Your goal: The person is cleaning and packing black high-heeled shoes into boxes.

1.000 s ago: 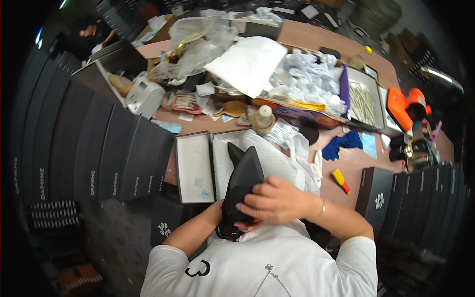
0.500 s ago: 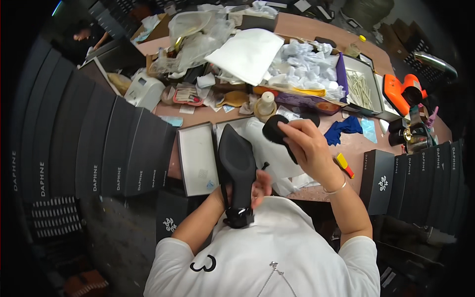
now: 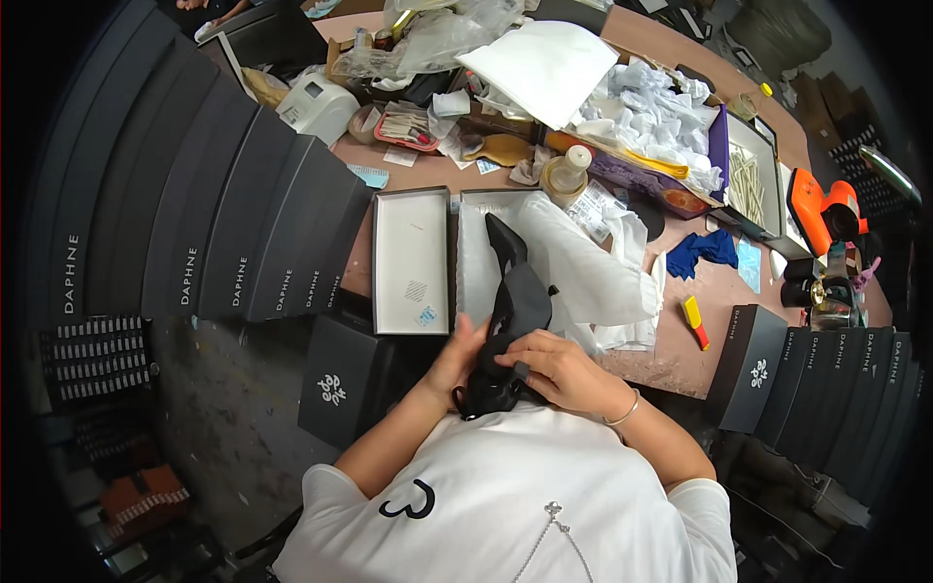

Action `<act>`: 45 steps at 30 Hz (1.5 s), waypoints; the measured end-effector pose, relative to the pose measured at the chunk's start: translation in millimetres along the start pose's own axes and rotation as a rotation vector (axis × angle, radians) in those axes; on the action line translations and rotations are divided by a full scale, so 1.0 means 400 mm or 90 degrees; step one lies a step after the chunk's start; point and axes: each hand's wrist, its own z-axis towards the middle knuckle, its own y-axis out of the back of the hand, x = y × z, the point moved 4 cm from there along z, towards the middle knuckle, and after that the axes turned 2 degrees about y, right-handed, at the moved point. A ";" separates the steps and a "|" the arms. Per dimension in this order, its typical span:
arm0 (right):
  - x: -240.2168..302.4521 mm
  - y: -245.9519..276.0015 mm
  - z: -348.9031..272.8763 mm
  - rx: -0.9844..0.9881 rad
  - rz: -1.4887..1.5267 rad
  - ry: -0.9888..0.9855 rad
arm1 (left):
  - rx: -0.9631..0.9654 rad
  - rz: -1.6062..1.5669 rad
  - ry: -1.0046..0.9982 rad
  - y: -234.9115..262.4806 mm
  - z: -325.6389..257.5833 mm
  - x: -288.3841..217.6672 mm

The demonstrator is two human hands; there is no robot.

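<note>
My left hand (image 3: pixel 461 358) grips a black high-heeled shoe (image 3: pixel 522 296) from its left side, close to my white shirt. The shoe's pointed toe reaches away from me, over the open box. My right hand (image 3: pixel 556 367) is closed on a dark pad (image 3: pixel 500 346), mostly hidden by my fingers, and presses it against the near part of the shoe. Beyond the shoe lies white tissue paper (image 3: pixel 573 267) in the open shoe box (image 3: pixel 470 202). Left of this box is a shallow box lid (image 3: pixel 412 257), its pale inside facing up.
Stacked dark shoe boxes rise at the left (image 3: pixel 228 209) and right (image 3: pixel 743 364). A yellow-and-red tool (image 3: pixel 695 323) and blue cloth (image 3: pixel 702 255) lie right of the tissue. Farther back stand a bottle (image 3: pixel 567 175), a purple carton (image 3: pixel 719 146) of crumpled paper and an orange device (image 3: pixel 821 209).
My right hand has come down with the black pad from above the table onto the shoe. The shoe has turned from sole-up onto its side. The whole view has shifted.
</note>
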 end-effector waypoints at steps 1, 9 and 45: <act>-0.001 -0.009 0.007 -0.001 -0.004 0.001 | -0.052 0.039 0.004 -0.001 0.001 -0.001; -0.048 0.050 -0.082 -0.041 -0.017 -0.119 | -0.119 0.021 -0.095 -0.039 0.055 -0.099; -0.533 0.439 -0.510 -0.577 -0.443 -0.423 | -0.099 -0.293 -0.216 -0.018 0.112 -0.169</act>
